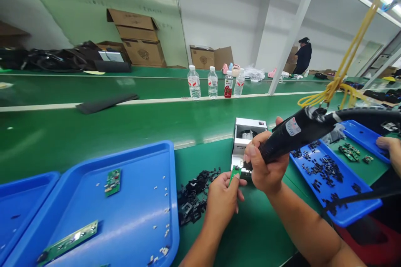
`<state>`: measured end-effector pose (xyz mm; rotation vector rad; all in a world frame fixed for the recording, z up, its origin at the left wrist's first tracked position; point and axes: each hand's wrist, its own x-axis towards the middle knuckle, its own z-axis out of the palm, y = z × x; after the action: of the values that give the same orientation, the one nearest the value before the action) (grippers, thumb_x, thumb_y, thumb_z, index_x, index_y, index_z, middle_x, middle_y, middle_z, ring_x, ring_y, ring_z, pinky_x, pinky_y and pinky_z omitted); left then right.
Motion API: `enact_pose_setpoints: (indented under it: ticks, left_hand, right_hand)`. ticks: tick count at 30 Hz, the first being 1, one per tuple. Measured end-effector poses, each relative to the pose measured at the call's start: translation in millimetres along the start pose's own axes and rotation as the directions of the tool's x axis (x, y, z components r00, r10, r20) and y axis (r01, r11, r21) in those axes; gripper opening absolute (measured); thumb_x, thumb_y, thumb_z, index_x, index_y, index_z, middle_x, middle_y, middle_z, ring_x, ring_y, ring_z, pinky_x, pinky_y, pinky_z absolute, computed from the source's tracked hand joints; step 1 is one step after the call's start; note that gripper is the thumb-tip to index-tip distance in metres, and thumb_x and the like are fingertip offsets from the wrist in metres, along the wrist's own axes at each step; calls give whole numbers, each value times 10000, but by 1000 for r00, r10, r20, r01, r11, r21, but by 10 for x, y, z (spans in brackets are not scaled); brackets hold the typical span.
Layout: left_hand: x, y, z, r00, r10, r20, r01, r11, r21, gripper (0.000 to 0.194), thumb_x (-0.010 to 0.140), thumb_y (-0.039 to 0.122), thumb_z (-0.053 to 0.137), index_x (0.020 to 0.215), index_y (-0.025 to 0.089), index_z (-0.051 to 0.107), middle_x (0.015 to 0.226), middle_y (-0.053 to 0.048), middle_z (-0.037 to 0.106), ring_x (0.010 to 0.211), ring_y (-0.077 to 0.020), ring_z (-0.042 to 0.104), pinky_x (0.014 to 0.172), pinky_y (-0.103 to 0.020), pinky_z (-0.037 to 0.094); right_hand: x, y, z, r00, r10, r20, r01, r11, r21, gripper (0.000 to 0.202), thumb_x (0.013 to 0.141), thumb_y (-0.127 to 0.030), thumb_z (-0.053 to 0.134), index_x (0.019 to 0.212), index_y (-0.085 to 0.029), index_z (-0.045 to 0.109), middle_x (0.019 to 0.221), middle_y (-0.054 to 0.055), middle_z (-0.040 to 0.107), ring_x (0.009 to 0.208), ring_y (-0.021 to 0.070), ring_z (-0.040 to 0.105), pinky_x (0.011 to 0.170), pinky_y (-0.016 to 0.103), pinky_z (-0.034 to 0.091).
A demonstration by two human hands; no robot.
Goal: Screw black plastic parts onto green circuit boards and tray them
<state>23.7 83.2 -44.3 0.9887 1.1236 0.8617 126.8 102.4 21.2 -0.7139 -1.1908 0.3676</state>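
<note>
In the head view, my left hand [222,196] pinches a small green circuit board [234,173] between thumb and fingers. My right hand [266,166] is wrapped round a black electric screwdriver [286,133], which is tilted down to the left. The screwdriver's lower end is close to the board; whether its tip touches cannot be made out. Just behind both hands stands a white box-shaped device [247,126] with an open front, apparently a screw feeder. A heap of small black plastic parts [196,196] lies left of my left hand.
Blue trays stand on both sides: the left tray [173,175] bears circuit boards [113,182], the right tray [360,205] black parts. Yellow cords [341,75] suspend the screwdriver. Bottles [194,83] line the ledge behind. Another person's hand [391,150] is at far right; a person [303,57] stands beyond.
</note>
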Motion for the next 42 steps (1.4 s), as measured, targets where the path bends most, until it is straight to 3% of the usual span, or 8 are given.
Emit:
enact_pose_setpoints:
  ticks: [6, 10, 13, 23, 29, 34, 37, 42]
  left_hand:
    - [-9, 31, 6, 1000, 2, 11, -3, 1000, 14, 367, 845, 505, 603, 918, 145, 605, 478, 34, 585, 282, -92, 400, 294, -189, 294]
    - [-17, 45, 10, 1000, -5, 9, 5, 1000, 20, 359, 851, 511, 596, 887, 154, 598, 475, 32, 583, 279, -90, 398, 294, -187, 289]
    - [-16, 27, 5, 1000, -8, 10, 8, 1000, 17, 364, 854, 518, 599, 889, 156, 595, 491, 25, 597, 277, -88, 399, 294, -187, 281]
    - [5, -13, 23, 1000, 6, 11, -6, 1000, -4, 329, 873, 491, 598, 849, 163, 592, 504, 23, 603, 289, -91, 434, 303, -182, 295]
    - [13, -12, 14, 1000, 25, 17, -25, 1000, -5, 393, 864, 531, 604, 904, 140, 608, 533, 13, 624, 289, -92, 443, 301, -188, 303]
    - [12, -18, 11, 1000, 15, -4, -15, 1000, -7, 385, 840, 498, 612, 954, 131, 594, 721, -55, 730, 295, -77, 449, 292, -202, 331]
    - [22, -30, 14, 1000, 12, 2, -12, 1000, -15, 390, 833, 509, 619, 940, 135, 592, 795, -76, 748, 308, -71, 454, 292, -204, 343]
    - [26, -41, -6, 999, 33, 13, -34, 999, 22, 392, 855, 524, 598, 927, 139, 606, 685, -38, 708, 310, -75, 439, 293, -197, 329]
  right_hand:
    - [-25, 45, -15, 998, 48, 30, -47, 999, -26, 561, 959, -410, 653, 1418, -314, 345, 824, -33, 495, 542, 99, 519, 500, 256, 467]
    - [-37, 78, -21, 996, 48, 74, -49, 999, 16, 223, 950, -338, 669, 1098, -263, 521, 795, -30, 493, 554, 101, 529, 495, 257, 452]
    - [-44, 97, -30, 994, 39, 102, -43, 998, 38, 142, 943, -268, 666, 930, -236, 528, 787, -27, 500, 566, 97, 525, 516, 261, 463]
    - [-54, 70, 4, 968, -45, 246, 39, 999, 31, 230, 894, -96, 648, 941, -251, 484, 780, -46, 507, 593, 101, 534, 561, 260, 481]
    - [-63, 78, -21, 986, -24, 165, 13, 998, 69, 263, 900, -140, 667, 1063, -263, 500, 830, -39, 521, 586, 93, 542, 526, 245, 475]
    - [10, 91, -169, 989, -130, -73, 125, 990, -70, 505, 917, -248, 675, 1349, -287, 417, 829, -45, 526, 569, 94, 534, 582, 272, 516]
    - [23, 138, -222, 991, -124, -57, 115, 983, -146, 403, 897, -222, 693, 1233, -266, 475, 830, -40, 554, 610, 101, 572, 606, 267, 526]
    - [-8, 212, -223, 998, 57, -41, -64, 982, -176, 317, 887, -193, 709, 1098, -257, 480, 833, -54, 588, 572, 84, 577, 554, 233, 517]
